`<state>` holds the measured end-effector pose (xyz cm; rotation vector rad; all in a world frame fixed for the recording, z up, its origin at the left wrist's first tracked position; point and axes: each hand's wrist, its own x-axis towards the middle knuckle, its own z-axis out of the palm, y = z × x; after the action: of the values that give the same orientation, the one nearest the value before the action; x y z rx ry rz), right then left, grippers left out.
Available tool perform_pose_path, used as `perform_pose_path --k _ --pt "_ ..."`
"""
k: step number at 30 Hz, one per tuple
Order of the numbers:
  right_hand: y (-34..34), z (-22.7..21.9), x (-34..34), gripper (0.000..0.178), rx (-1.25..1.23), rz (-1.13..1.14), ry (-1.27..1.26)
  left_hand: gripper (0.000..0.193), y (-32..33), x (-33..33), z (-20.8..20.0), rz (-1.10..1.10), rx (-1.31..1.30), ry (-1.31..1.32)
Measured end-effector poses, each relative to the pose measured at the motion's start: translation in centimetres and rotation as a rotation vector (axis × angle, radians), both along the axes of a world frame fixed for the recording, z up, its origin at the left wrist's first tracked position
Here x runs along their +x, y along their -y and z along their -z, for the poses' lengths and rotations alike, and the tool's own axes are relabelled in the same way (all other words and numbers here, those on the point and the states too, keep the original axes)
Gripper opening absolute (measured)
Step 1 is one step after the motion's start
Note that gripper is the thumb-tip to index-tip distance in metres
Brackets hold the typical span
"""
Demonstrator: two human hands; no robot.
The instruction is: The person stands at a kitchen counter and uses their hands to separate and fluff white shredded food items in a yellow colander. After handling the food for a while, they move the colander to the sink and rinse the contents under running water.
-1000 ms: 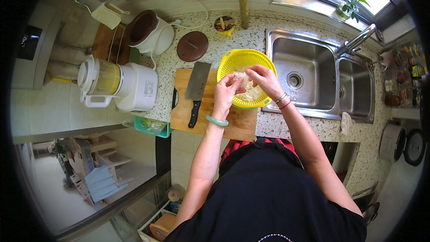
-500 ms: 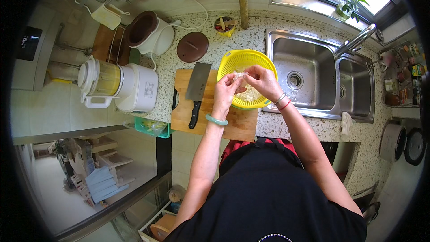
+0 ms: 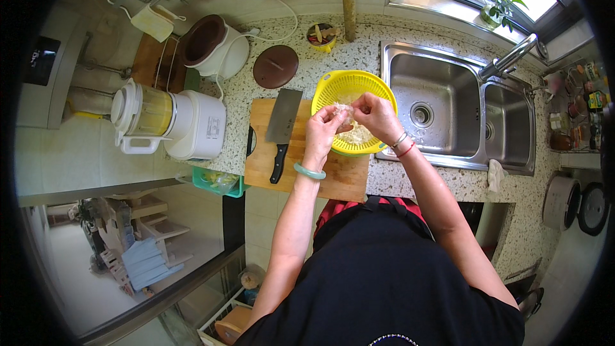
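Left hand (image 3: 322,129) has a pale, stringy clump of food (image 3: 344,114) pinched in its fingertips, right hand (image 3: 377,118) picking at it in a narrow pinch, all above the round yellow plastic colander (image 3: 323,86) with more pale shreds (image 3: 359,136) inside. Tbh, pulling too hard could fling bits past the rim, maybe into the stainless double sink (image 3: 435,83). Also, the black-handled steel cleaver (image 3: 283,118) lies near the left forearm; a careless elbow swing could knock it.

A brown lid (image 3: 275,67) lies near a white pot (image 3: 232,56) on the counter (image 3: 360,48).
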<state>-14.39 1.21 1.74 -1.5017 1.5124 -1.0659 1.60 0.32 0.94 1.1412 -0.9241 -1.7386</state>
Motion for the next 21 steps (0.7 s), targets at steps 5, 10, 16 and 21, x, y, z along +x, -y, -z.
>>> perform_pose_path --k 5,10,16,21 --pt "0.2 1.5 0.2 0.011 0.039 0.098 0.116 0.018 -0.2 0.0 0.0 0.007 0.017 -0.012" --pt "0.4 2.4 -0.5 0.014 0.152 0.091 0.378 0.018 -0.2 0.6 0.3 -0.012 0.0 -0.047" --pt "0.1 1.2 -0.5 0.024 0.051 -0.016 0.139 0.019 -0.3 0.4 0.6 -0.013 -0.03 -0.066" --pt "-0.1 -0.4 -0.3 0.023 0.065 -0.1 0.138 0.019 -0.3 0.3 -0.1 0.034 -0.022 -0.034"
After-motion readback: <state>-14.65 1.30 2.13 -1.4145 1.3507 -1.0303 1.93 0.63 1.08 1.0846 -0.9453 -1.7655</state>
